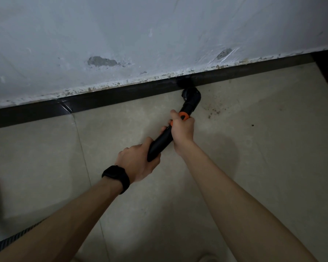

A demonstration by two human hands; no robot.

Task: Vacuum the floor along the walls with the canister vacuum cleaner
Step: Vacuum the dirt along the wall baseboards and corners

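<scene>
Head view, looking down on the junction of floor and wall. A glossy black skirting strip (121, 95) runs diagonally across the frame, rising to the right, between the chipped white-grey plaster wall (159, 35) and the pale beige tiled floor (263, 148). The black plastic vacuum wand (160, 146) slants towards this edge, and its round black brush nozzle (189, 94) touches the skirting at floor level. The right hand (182, 129) grips the wand at an orange plastic collar (184, 115), fingers curled round the tube. The left hand (138, 161) (a black wristband (116, 175) sits on its wrist) grips the wand's lower end, fingers wrapped under it. Brown specks of dirt (214, 110) lie scattered on the tile just right of the nozzle, near the skirting. Open tile extends on both sides of the arms; a thin grout joint (83, 148) crosses the floor left of the left hand. A black ribbed hose (9, 241) lies along the floor at the lower left edge, partly hidden by the left forearm.
</scene>
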